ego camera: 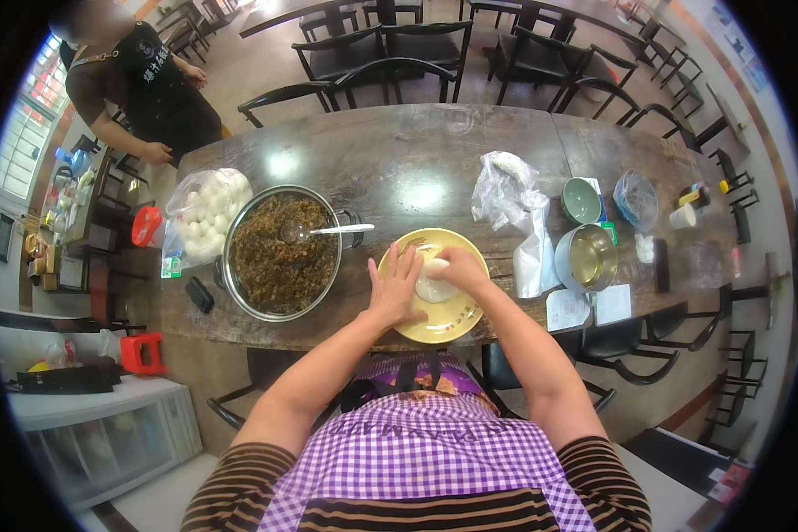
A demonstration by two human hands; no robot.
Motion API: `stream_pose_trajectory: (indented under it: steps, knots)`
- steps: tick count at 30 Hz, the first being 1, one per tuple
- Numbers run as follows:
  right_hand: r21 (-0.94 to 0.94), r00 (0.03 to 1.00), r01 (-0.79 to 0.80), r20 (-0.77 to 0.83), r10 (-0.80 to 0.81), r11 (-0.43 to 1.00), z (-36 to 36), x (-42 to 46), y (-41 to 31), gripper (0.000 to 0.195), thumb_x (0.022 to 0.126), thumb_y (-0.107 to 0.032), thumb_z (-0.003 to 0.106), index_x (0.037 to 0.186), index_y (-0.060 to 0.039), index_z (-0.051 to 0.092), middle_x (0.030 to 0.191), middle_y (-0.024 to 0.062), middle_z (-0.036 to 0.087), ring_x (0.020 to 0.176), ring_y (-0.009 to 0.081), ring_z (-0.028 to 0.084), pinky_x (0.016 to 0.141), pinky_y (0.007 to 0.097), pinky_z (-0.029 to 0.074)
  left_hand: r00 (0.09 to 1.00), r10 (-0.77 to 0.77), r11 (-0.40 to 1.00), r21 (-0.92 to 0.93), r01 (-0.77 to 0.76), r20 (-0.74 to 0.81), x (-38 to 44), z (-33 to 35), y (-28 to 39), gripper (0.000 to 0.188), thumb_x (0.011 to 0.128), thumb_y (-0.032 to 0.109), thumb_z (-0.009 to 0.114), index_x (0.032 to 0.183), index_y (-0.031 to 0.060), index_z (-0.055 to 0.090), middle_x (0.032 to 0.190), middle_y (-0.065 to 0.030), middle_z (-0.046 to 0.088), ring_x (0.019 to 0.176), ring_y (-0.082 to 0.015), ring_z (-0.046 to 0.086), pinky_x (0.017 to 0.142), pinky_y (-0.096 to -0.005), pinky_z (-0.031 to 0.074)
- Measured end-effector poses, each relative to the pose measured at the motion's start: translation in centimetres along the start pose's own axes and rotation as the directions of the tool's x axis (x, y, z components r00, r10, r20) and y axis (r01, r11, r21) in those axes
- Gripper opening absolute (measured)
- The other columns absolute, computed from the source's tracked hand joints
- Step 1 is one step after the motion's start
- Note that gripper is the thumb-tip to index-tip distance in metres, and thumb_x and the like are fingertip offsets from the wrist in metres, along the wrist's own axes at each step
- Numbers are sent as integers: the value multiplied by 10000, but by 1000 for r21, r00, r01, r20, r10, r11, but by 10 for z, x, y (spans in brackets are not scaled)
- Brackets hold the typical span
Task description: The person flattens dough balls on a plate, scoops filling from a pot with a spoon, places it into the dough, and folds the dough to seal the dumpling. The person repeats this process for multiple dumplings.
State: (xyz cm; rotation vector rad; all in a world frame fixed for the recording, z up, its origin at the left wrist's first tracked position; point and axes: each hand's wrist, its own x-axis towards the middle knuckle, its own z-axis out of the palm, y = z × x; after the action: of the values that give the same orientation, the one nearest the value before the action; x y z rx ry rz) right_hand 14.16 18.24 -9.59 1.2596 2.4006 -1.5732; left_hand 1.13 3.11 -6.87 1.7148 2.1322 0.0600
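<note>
Before me on the wooden table lies a yellow plate (449, 324) with a pale, flattened round piece of dough (434, 288) on it. My left hand (396, 286) rests on the plate's left part with its fingers spread, beside the dough. My right hand (462, 268) is closed around a white rounded lump (437, 267), perhaps dough, over the flat piece. To the left stands a large steel pot (280, 318) full of dark chopped filling (272, 259), with a spoon (342, 229) lying in it. A clear bag of white balls (206, 216) sits beyond the pot's left side.
A steel bowl of yellowish liquid (586, 258), a green bowl (581, 201), a crumpled plastic bag (511, 193) and cards (612, 304) lie at the right. A black case (199, 294) is left of the pot. A person in a dark apron (166, 93) stands beyond the far left corner.
</note>
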Motion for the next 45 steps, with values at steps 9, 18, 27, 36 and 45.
stream_pose_trajectory:
  steps: [9, 18, 27, 36, 45]
  knots:
    - [-378, 912, 405, 104, -397, 832, 12, -16, -5, 154, 765, -142, 706, 885, -58, 660, 910, 169, 693, 899, 368, 655, 769, 467, 511, 999, 32, 997, 74, -34, 29, 14, 3, -5, 1409, 488, 609, 891, 1585, 71, 189, 1678, -69, 89, 1551, -297, 24, 1165, -693, 125]
    - [-59, 867, 347, 401, -296, 936, -37, -73, -14, 227, 832, -124, 756, 1042, -67, 693, 860, 81, 706, 817, 182, 678, 741, 318, 516, 998, -15, 996, 83, 11, 56, 20, 0, 0, 1403, 497, 588, 898, 1586, 73, 177, 1680, -73, 73, 1552, -292, 16, 1160, -705, 136]
    - [471, 907, 294, -412, -87, 832, -69, -91, -37, 128, 881, -62, 704, 995, -40, 650, 946, 16, 674, 856, 117, 626, 780, 274, 502, 970, -78, 757, -647, -92, -230, 15, -9, 4, 752, 850, 327, 751, 1465, 60, 411, 1462, -123, 501, 1368, -326, 456, 1127, -520, 359]
    - [-166, 569, 739, -367, -736, 653, -62, -137, -84, 286, 842, 8, 674, 1126, -26, 666, 1132, 131, 676, 1072, 303, 657, 941, 386, 522, 993, -73, -666, -736, -116, -90, -4, -79, 54, 442, 1037, 292, 538, 1386, 29, 477, 1327, -137, 589, 1231, -263, 584, 1082, -441, 469]
    - [654, 953, 292, -141, -268, 698, -72, -118, -97, 318, 958, -173, 677, 1207, 25, 675, 1019, 64, 723, 867, 105, 663, 768, 279, 542, 918, -173, 223, -922, -316, -356, -40, -115, 75, 319, 932, 225, 721, 1158, 6, 665, 1012, -45, 710, 920, -110, 661, 813, -272, 544]
